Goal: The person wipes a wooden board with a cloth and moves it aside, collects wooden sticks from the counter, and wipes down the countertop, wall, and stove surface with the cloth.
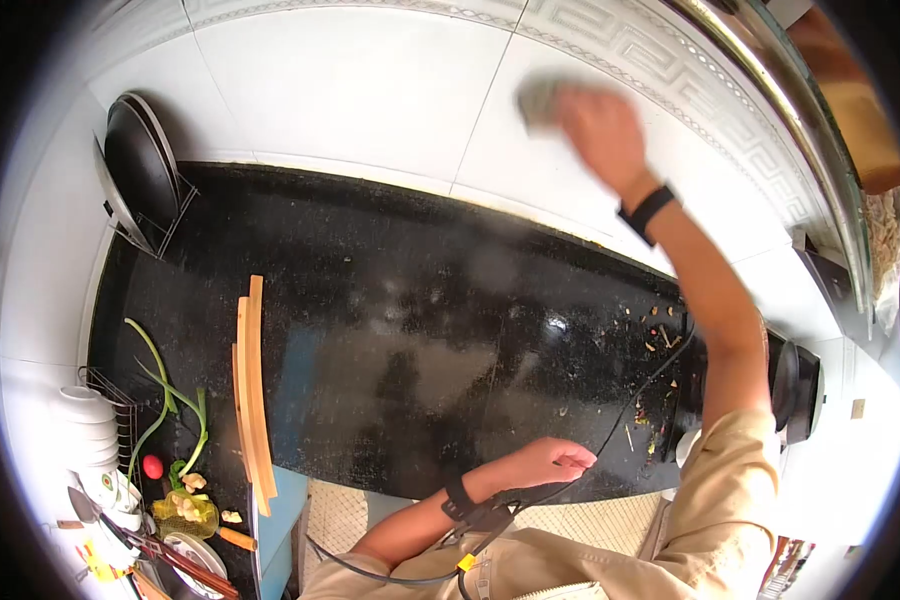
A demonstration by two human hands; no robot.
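Note:
High on the white tiled wall, my right hand presses a greyish-green cloth or sponge against the tiles. Hand and cloth are blurred by motion, so the cloth's exact kind is unclear. My left hand hovers at the front edge of the black countertop, its fingers loosely curled with nothing visible in them. A thin black cable passes close to its fingertips; whether they touch cannot be made out.
Food scraps lie scattered on the counter's right, near a dark appliance. Left are wooden strips, green onions, a red radish-like item, stacked white bowls and racked pan lids. A metal-edged hood overhangs upper right.

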